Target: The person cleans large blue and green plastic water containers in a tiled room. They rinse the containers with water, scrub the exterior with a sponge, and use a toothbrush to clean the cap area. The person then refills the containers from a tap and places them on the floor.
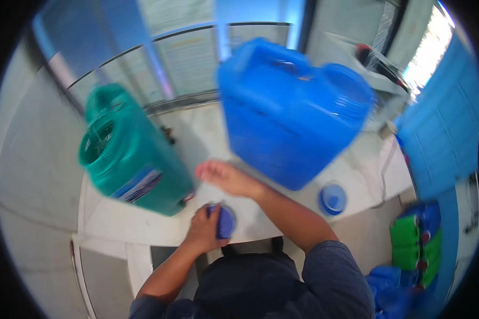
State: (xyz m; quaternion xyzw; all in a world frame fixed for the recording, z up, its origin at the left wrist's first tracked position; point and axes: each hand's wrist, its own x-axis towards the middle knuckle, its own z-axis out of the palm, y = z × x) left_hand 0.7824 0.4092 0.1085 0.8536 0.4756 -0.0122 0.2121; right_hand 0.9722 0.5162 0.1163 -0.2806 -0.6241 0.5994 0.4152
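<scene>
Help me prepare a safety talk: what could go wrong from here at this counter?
The left hand holds the purple cap by the front edge of the counter; a loose grip might let it fall.

The right hand is close to the green jug, whose mouth is uncapped; a knock could spill anything inside.

The blue cap sits loose near the front edge, so a bump might send it off.

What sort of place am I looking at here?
Probably a small workroom or storeroom: a big blue jerrycan and an open green jerrycan sit on a white counter, and green containers sit lower on the right.
</scene>
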